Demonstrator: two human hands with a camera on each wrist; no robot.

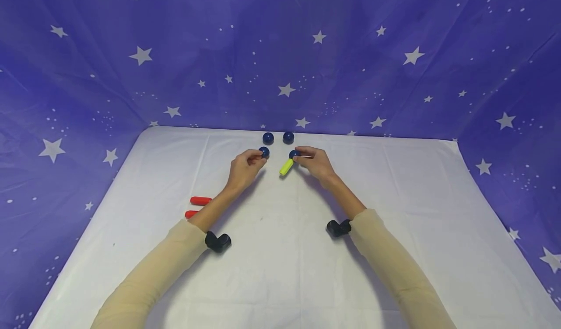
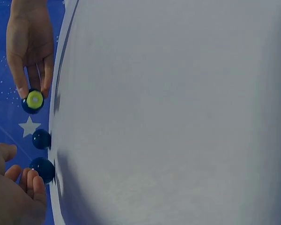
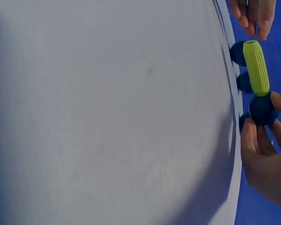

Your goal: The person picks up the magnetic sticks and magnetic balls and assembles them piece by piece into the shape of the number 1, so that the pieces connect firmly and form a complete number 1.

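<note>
My right hand (image 1: 316, 163) pinches a dark blue ball (image 3: 262, 111) between thumb and fingers. From that ball a ribbed yellow-green rod (image 3: 256, 68) sticks out, its far end free with a small hole in it. My left hand (image 1: 245, 169) is beside another blue ball (image 1: 265, 151) on the table. In the left wrist view its thumb stands apart from this ball (image 2: 43, 169), and the fingertips overlap it; whether they touch cannot be told. Two more blue balls, one at left (image 1: 268, 138) and one at right (image 1: 288, 138), sit just behind the hands.
Two red rods, one farther back (image 1: 200, 201) and one nearer (image 1: 191, 214), lie by my left forearm, which partly covers them. The white cloth-covered table (image 1: 280, 270) ends behind the balls at a blue star-patterned curtain (image 1: 245, 66). Black devices are on both wrists.
</note>
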